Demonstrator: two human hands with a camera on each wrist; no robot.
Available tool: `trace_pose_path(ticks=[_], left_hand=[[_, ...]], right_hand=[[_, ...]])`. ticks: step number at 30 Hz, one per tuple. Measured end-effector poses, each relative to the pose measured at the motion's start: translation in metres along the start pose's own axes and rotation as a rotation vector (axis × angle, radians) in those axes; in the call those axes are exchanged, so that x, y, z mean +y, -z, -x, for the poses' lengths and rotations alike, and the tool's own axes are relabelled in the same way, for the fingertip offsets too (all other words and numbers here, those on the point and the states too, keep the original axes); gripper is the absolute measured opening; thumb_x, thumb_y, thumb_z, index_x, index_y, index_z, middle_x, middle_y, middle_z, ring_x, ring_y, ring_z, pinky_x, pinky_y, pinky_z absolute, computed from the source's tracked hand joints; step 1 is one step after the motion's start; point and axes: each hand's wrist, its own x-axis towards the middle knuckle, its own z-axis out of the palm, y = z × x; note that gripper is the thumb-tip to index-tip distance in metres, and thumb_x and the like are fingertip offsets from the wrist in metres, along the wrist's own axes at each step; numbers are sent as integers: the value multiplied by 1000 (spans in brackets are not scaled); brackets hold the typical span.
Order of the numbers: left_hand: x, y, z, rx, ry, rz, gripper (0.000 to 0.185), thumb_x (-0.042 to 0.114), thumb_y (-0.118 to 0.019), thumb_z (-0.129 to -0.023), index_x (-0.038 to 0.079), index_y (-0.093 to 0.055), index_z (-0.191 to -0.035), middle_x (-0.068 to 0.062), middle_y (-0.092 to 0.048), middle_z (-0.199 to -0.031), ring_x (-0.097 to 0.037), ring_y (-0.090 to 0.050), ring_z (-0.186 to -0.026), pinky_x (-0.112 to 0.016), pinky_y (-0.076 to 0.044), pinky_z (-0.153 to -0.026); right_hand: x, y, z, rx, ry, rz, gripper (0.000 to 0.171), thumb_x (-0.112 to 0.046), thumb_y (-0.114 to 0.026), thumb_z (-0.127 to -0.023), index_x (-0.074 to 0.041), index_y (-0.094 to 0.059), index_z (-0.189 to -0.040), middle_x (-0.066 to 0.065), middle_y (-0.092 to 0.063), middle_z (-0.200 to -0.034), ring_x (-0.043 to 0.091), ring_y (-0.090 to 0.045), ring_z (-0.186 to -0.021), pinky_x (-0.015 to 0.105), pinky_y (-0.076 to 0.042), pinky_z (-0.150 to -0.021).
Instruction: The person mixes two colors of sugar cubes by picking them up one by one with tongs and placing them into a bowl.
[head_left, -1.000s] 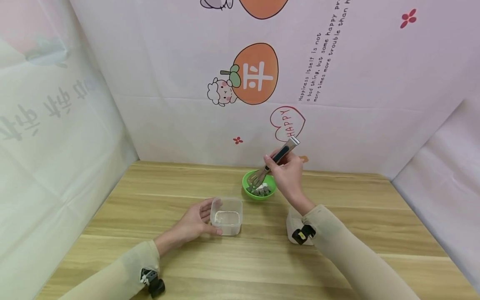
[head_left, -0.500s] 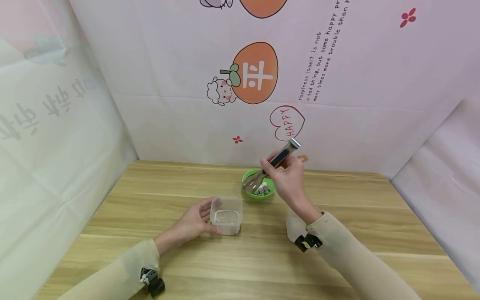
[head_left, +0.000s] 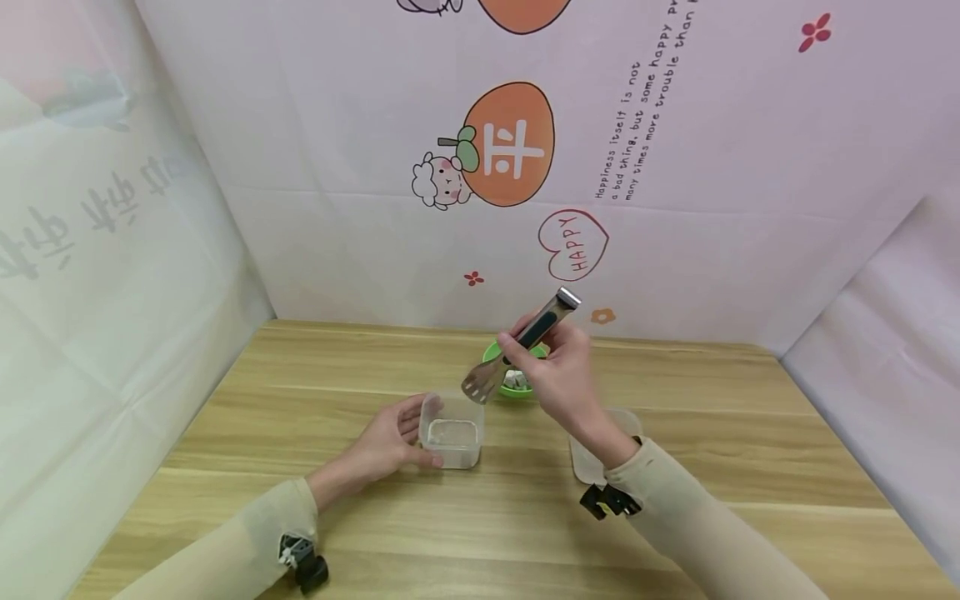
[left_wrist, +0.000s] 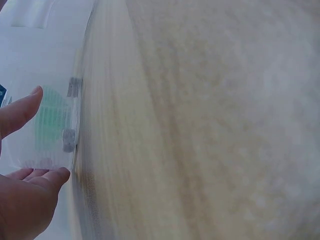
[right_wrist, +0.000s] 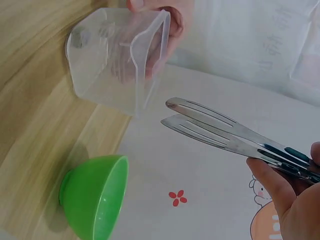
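Right hand (head_left: 564,375) pinches a pair of metal tongs (head_left: 517,346) at mid-handle, fingers curled round the dark grip pads; long axis slopes from the butt, high and far right, down to the tips, low and near left. Tong tips sit just above the far rim of the clear plastic container (head_left: 452,431), which stands upright on the wooden table (head_left: 300,392). Blades nearly closed; whether they carry anything cannot be told from the head view, and the right wrist view (right_wrist: 215,125) shows nothing between them. Left hand (head_left: 386,442) cups the container's left side, thumb at the near wall, fingers lightly curled against it. Green bowl (head_left: 517,379) sits beyond the container, behind the right hand, some small grey and white pieces inside. Right wrist view shows the bowl (right_wrist: 95,192) from outside only, contents hidden. Left wrist view is blurred: fingers beside the container wall (left_wrist: 55,127). A pale lid (head_left: 592,454) lies under the right forearm.
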Motion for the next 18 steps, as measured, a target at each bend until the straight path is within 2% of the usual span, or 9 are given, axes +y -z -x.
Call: trace_pose_path(ticks=[5, 18], left_hand=[[0, 1, 0, -5, 4, 0, 104, -2, -92, -75, -5, -33, -160, -26, -40, -162, -44, -40, -147, -45, -38, -121], [-1, 1, -1, -8, -9, -26, 101, -1, -92, -77, -5, -34, -160, -27, -41, -161, -44, -42, -146, -47, -39, -121]], right_hand=[[-1, -7, 7, -27, -41, -12, 11, -1, -80, -92, -3, -69, -92, 6, -70, -82, 20, -65, -72, 24, -56, -55], [0, -27, 25, -110, -121, -56, 13, -4, -81, -92, -7, -69, -90, 4, -71, -83, 18, -67, -74, 26, -58, -53]])
